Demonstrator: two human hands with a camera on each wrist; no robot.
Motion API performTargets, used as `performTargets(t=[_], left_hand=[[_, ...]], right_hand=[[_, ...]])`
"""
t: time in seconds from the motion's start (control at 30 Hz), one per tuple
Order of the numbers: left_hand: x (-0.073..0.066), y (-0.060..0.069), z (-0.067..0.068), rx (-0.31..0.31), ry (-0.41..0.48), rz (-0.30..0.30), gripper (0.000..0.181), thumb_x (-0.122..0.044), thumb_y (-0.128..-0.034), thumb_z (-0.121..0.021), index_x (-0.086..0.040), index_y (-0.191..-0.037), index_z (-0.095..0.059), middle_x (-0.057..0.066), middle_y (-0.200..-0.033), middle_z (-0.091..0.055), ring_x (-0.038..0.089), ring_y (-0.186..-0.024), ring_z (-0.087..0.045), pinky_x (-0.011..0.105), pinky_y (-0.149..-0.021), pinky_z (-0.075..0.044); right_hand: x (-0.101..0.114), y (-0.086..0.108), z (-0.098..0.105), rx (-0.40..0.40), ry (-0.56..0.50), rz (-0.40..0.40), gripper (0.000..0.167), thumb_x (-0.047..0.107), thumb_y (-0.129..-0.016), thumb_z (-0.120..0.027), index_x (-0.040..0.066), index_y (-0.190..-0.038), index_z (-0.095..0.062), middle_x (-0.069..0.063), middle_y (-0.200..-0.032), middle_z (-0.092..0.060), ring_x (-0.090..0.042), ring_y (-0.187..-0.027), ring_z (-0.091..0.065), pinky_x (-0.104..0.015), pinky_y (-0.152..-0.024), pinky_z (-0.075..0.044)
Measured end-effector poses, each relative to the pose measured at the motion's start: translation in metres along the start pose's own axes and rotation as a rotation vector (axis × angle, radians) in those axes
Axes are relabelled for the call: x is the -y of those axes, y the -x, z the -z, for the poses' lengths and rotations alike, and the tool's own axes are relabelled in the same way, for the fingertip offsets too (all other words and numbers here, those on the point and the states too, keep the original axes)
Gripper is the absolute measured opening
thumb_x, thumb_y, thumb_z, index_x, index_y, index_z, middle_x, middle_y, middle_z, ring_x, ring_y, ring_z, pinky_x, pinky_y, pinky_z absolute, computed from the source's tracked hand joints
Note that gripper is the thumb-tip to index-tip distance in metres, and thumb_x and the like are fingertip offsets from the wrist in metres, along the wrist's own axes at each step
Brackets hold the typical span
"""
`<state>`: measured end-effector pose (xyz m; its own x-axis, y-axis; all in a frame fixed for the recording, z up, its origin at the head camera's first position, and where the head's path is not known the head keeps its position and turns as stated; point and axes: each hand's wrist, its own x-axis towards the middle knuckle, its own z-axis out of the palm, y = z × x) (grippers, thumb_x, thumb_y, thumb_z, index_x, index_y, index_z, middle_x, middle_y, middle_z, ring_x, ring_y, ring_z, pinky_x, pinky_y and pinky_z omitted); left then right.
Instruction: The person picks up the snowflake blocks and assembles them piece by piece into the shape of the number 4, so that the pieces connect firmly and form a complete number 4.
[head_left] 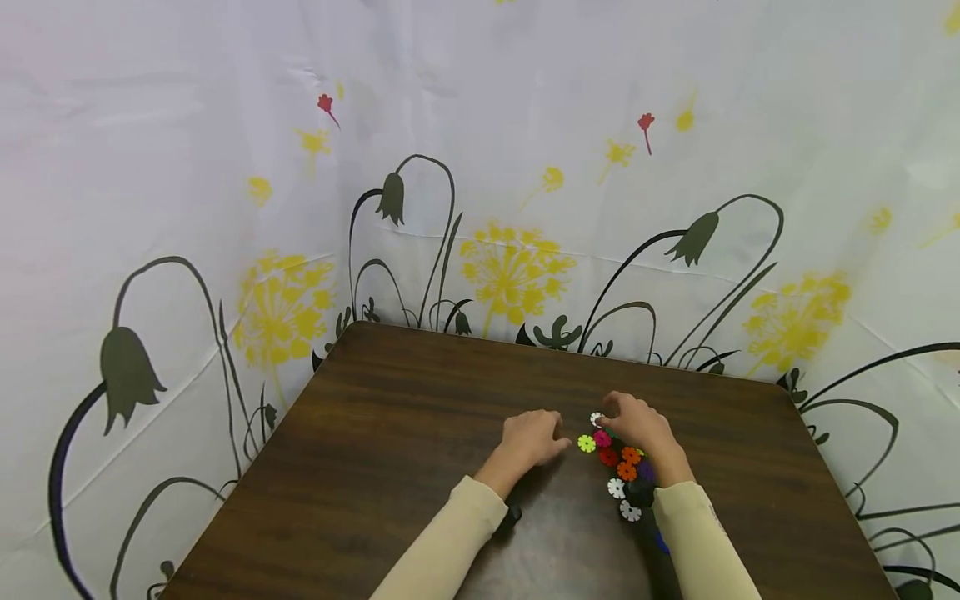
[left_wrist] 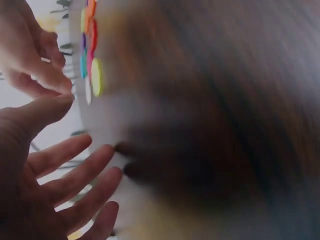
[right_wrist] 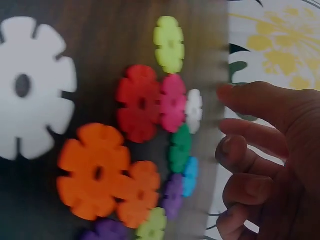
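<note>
Several small flower-shaped plastic discs with notched rims lie in a loose cluster on the dark wooden table. In the right wrist view I see a white disc (right_wrist: 45, 100), a red disc (right_wrist: 135, 105), a pink disc (right_wrist: 172, 102), an orange disc (right_wrist: 82, 170), a green disc (right_wrist: 180, 150) and a yellow disc (right_wrist: 169, 45). My right hand (head_left: 643, 427) hovers over the cluster's far end, fingers loosely bent, holding nothing. To the left of the cluster is my left hand (head_left: 528, 440), apart from the discs. Its fingers (left_wrist: 82, 185) are spread, with nothing in them.
The brown wooden table (head_left: 360, 433) spreads out on both sides of the cluster. Behind it hangs a white cloth (head_left: 480, 108) printed with flowers. A blue disc (head_left: 663, 542) lies partly hidden by the right sleeve (head_left: 697, 533).
</note>
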<state>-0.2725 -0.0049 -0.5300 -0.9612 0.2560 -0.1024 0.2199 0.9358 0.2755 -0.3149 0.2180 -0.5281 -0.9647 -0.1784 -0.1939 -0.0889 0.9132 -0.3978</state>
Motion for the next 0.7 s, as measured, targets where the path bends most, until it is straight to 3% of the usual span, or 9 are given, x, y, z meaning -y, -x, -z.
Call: performTargets(t=[0.27,0.47,0.7], left_hand=[[-0.019,-0.007,-0.016,0.016,0.043,-0.004,0.039,-0.049,-0.0968,-0.078,-0.025,-0.128,-0.072,-0.001,-0.125,-0.067,0.024,-0.123,-0.061,0.049,-0.097,-0.057],[-0.022,-0.005,-0.022,-0.014,0.067,-0.005,0.037,-0.049,-0.0950,-0.081,-0.027,-0.123,-0.073,-0.001,-0.121,-0.067,0.024,-0.120,-0.061,0.047,-0.093,-0.056],[-0.021,-0.007,-0.028,-0.037,0.095,-0.005,0.031,-0.045,-0.0943,-0.083,-0.030,-0.119,-0.074,-0.003,-0.115,-0.066,0.023,-0.116,-0.060,0.045,-0.087,-0.056]], right_hand=[[-0.007,-0.007,-0.018,-0.026,-0.010,-0.058,0.050,0.041,-0.102,-0.073,0.013,-0.143,-0.064,-0.022,-0.137,-0.071,-0.046,-0.109,-0.071,-0.068,-0.090,-0.054],[-0.005,-0.007,-0.021,-0.023,-0.067,-0.086,0.038,0.036,-0.102,-0.074,0.012,-0.130,-0.065,-0.017,-0.113,-0.073,-0.034,-0.087,-0.067,-0.056,-0.078,-0.054],[-0.006,-0.012,-0.017,0.013,-0.163,-0.094,0.035,0.032,-0.100,-0.076,0.005,-0.119,-0.063,-0.013,-0.107,-0.069,-0.028,-0.088,-0.063,-0.049,-0.081,-0.052]])
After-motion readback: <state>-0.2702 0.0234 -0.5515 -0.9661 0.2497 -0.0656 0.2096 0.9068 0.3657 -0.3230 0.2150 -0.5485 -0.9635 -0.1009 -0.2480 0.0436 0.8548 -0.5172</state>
